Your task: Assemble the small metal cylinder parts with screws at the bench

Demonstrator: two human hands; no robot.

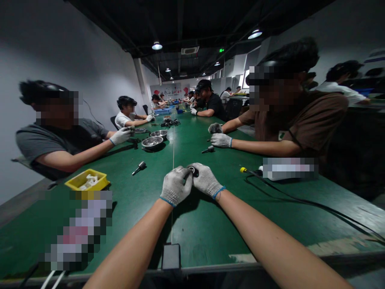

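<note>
Both my hands wear white knit gloves with blue cuffs and meet over the middle of the green table (198, 228). My left hand (177, 185) and my right hand (206, 180) are closed, fingertips together, on a small dark round part with a bright metal ring (193, 170). Its exact kind is hard to make out, since the fingers cover much of it. Ahead and to the left lies a metal tool with a thick cylindrical head and thin shank (139, 167). A similar metal tool (208, 149) lies ahead to the right.
A yellow bin (105, 181) with white pieces stands left, beside a blurred-out long object (81, 233). Two metal bowls (152, 143) sit farther ahead. On the right, a black cable (288, 192) with a yellow end crosses the table. Co-workers with gloved hands sit along both sides.
</note>
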